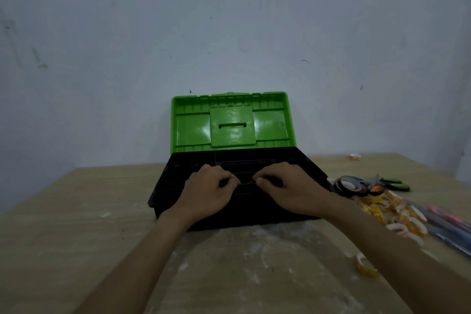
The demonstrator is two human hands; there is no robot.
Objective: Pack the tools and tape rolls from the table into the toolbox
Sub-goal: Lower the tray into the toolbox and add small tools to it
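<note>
A black toolbox [163, 194] stands open in the middle of the table, its green lid [232, 122] upright against the wall. Inside lies a black inner tray. My left hand [206, 191] and my right hand [288, 188] are both over the box, fingers curled round the tray's thin handle bar at its centre. To the right of the box lie black tape rolls [349, 185], several yellow tape rolls [397, 214], green-handled pliers [392, 182] and long dark tools [448, 227], blurred.
One yellow tape roll [365, 265] lies alone near the front right. A small orange and white roll [354, 157] sits at the back right by the wall. The wooden table [76, 224] has white smears; the wall stands right behind the lid.
</note>
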